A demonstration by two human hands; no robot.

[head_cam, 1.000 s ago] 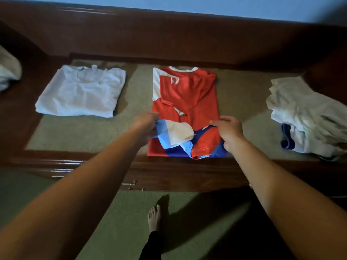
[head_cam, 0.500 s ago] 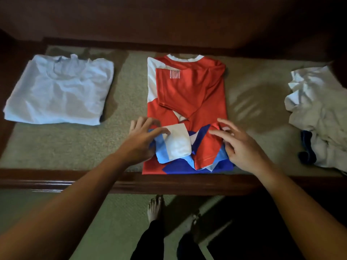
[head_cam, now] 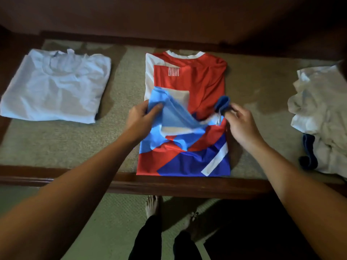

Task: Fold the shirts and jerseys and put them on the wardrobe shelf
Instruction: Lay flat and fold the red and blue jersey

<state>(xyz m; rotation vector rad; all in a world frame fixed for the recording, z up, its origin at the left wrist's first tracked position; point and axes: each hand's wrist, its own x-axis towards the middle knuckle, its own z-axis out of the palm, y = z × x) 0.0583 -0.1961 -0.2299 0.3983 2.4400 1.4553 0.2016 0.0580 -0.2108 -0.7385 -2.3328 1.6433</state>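
Since half a second ago, your hands have lifted the jersey's lower hem off the cloth and carried it up toward the chest. Your left hand (head_cam: 139,119) is pinched closed on the light-blue hem corner; your right hand (head_cam: 242,124) is pinched closed on the dark-blue corner. The jersey (head_cam: 189,79) lies at the middle of the shelf (head_cam: 120,147), its fold reaching the front edge. Keep both corners level and lay the hem square to the collar, then smooth outward. Count: one jersey in hand; one folded white shirt (head_cam: 56,85) at the left end; one unfolded pile (head_cam: 323,117) at the right end, its garments uncountable.
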